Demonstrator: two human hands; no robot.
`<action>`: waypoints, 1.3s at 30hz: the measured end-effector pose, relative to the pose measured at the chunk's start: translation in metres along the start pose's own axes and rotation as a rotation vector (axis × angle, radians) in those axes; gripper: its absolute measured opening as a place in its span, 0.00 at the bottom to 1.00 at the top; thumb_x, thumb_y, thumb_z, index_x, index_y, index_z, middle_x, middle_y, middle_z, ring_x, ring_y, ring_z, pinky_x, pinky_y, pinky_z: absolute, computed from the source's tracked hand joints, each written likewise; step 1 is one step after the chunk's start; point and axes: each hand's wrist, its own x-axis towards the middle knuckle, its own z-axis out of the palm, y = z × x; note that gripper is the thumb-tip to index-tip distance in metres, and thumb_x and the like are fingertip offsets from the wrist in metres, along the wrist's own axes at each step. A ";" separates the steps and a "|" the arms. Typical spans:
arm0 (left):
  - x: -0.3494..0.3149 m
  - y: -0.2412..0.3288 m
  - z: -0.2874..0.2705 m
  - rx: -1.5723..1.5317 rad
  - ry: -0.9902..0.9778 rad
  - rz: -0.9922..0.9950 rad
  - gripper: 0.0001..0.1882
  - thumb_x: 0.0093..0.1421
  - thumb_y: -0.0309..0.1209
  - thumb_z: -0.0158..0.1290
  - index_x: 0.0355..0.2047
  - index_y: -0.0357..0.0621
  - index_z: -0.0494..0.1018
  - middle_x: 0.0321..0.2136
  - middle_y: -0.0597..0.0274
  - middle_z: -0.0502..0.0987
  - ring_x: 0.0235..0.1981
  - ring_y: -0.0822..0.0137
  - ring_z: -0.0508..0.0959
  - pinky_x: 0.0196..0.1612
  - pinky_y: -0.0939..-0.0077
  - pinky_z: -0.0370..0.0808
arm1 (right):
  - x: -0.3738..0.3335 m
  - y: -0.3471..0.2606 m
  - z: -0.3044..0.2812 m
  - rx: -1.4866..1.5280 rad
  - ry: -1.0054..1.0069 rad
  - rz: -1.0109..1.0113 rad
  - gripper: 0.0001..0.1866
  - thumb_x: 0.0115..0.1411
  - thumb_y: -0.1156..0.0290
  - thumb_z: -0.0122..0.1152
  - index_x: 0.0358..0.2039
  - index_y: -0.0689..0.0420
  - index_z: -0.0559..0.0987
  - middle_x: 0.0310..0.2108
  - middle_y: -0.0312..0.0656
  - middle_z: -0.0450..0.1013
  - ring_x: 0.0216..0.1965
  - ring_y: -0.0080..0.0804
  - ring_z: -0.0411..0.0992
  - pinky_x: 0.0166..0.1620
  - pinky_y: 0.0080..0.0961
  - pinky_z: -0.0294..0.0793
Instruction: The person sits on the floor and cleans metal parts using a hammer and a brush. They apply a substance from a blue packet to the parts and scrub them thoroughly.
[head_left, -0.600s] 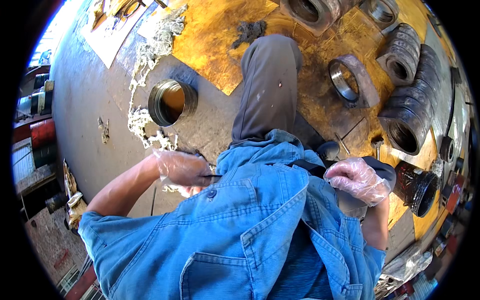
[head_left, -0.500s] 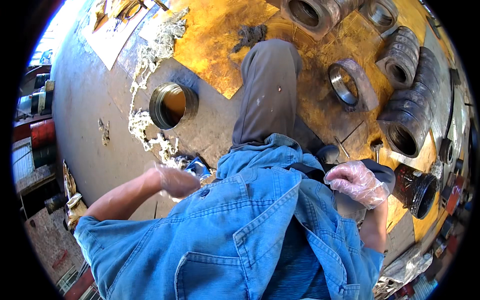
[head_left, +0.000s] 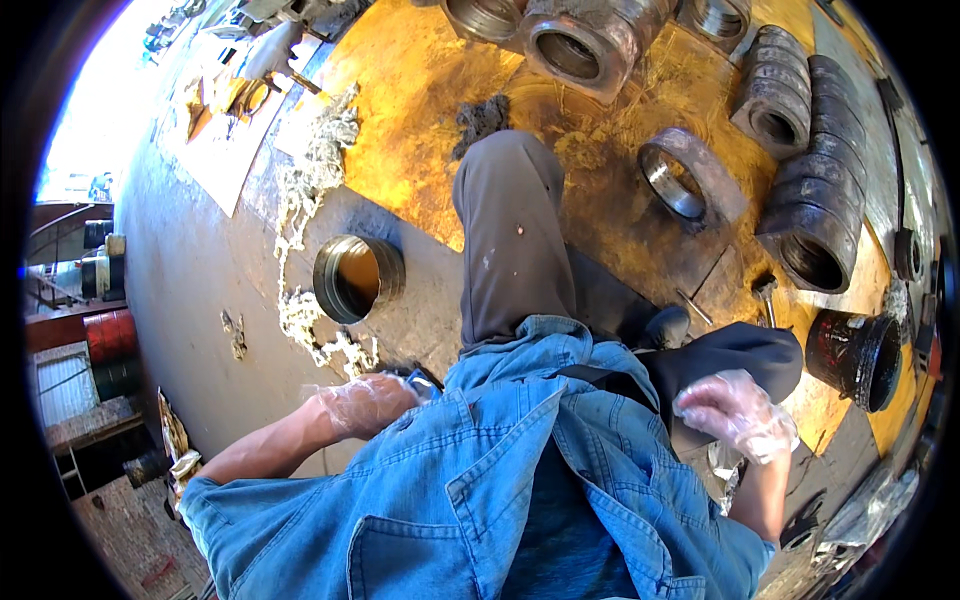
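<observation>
My left hand (head_left: 370,403), in a thin clear plastic glove, is low beside my denim jacket. Its fingertips reach a small dark-blue object (head_left: 424,383) whose kind I cannot make out, and they are mostly hidden. Over by my bent knee, my right hand (head_left: 737,412) wears a matching glove. Its fingers are curled in, and nothing shows in them. Ahead of my left hand a short dark metal ring (head_left: 388,283) stands on the grey floor. Another metal ring (head_left: 712,172) lies on its side on the yellow-stained sheet.
A stringy pale rag (head_left: 298,310) trails along the floor at the left. Heavy hexagonal metal sleeves (head_left: 830,190) lie in rows at the far right. A dark, stained bucket (head_left: 840,355) lies tipped beside my right knee, with a brush (head_left: 766,298) near it.
The view has shifted, so the floor things sit lower at the left. My left hand has moved right to the blue object and now covers much of it. My right hand stays curled near my knee.
</observation>
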 end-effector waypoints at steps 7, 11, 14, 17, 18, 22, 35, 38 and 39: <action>0.014 0.011 0.004 0.088 0.229 -0.048 0.16 0.62 0.34 0.53 0.47 0.39 0.77 0.35 0.44 0.83 0.40 0.43 0.84 0.42 0.50 0.80 | -0.022 -0.049 -0.050 0.019 -0.091 -0.685 0.14 0.54 0.66 0.77 0.37 0.59 0.85 0.28 0.41 0.83 0.26 0.35 0.82 0.29 0.27 0.78; 0.012 -0.009 0.021 0.340 -0.023 -0.107 0.14 0.58 0.34 0.54 0.39 0.39 0.82 0.37 0.46 0.84 0.41 0.48 0.85 0.42 0.54 0.82 | -0.003 -0.045 -0.045 0.032 -0.082 -0.747 0.16 0.56 0.61 0.77 0.37 0.59 0.85 0.27 0.40 0.83 0.25 0.35 0.82 0.29 0.25 0.79; 0.008 -0.035 0.053 -0.037 -0.093 -0.093 0.20 0.62 0.42 0.54 0.46 0.41 0.81 0.43 0.43 0.83 0.48 0.45 0.82 0.49 0.50 0.78 | -0.006 -0.022 -0.038 0.133 -0.039 -0.599 0.16 0.58 0.62 0.75 0.37 0.61 0.84 0.27 0.41 0.82 0.27 0.33 0.82 0.31 0.24 0.79; 0.017 -0.030 0.057 -0.098 -0.342 -0.057 0.25 0.66 0.46 0.52 0.59 0.47 0.76 0.55 0.45 0.78 0.56 0.48 0.78 0.57 0.52 0.74 | -0.019 -0.006 -0.037 0.200 -0.058 -0.414 0.11 0.58 0.71 0.74 0.36 0.64 0.83 0.29 0.45 0.83 0.29 0.32 0.83 0.35 0.24 0.81; 0.019 -0.032 0.063 -0.114 -0.393 -0.057 0.25 0.66 0.46 0.52 0.58 0.47 0.76 0.55 0.45 0.78 0.56 0.48 0.78 0.57 0.52 0.74 | -0.023 -0.002 -0.038 0.187 -0.073 -0.367 0.09 0.58 0.73 0.72 0.37 0.64 0.83 0.30 0.45 0.83 0.30 0.31 0.83 0.36 0.24 0.81; 0.018 -0.031 0.061 -0.208 -0.366 -0.061 0.25 0.65 0.46 0.53 0.58 0.47 0.76 0.54 0.45 0.79 0.55 0.49 0.79 0.56 0.53 0.74 | -0.038 -0.002 -0.047 -0.005 -0.135 -0.130 0.09 0.62 0.78 0.65 0.44 0.58 0.83 0.42 0.43 0.78 0.41 0.33 0.78 0.48 0.29 0.80; 0.018 -0.025 0.037 -0.300 -0.177 -0.078 0.23 0.65 0.45 0.53 0.55 0.46 0.77 0.51 0.46 0.79 0.52 0.49 0.79 0.53 0.54 0.74 | -0.028 0.045 -0.032 0.354 -0.140 0.062 0.13 0.61 0.70 0.72 0.44 0.62 0.82 0.37 0.37 0.79 0.38 0.25 0.78 0.42 0.20 0.78; 0.014 -0.024 0.038 -0.321 -0.126 -0.093 0.23 0.65 0.45 0.54 0.54 0.45 0.77 0.51 0.46 0.79 0.51 0.50 0.79 0.53 0.54 0.75 | -0.026 0.050 -0.028 0.364 -0.172 0.102 0.16 0.60 0.68 0.73 0.45 0.62 0.82 0.37 0.38 0.79 0.39 0.24 0.78 0.43 0.19 0.77; 0.016 -0.022 0.039 -0.330 -0.104 -0.095 0.23 0.65 0.45 0.54 0.54 0.45 0.77 0.50 0.46 0.79 0.51 0.50 0.79 0.53 0.54 0.75 | -0.028 0.051 -0.027 0.350 -0.173 0.104 0.17 0.60 0.67 0.73 0.46 0.62 0.82 0.37 0.37 0.79 0.39 0.24 0.78 0.43 0.19 0.77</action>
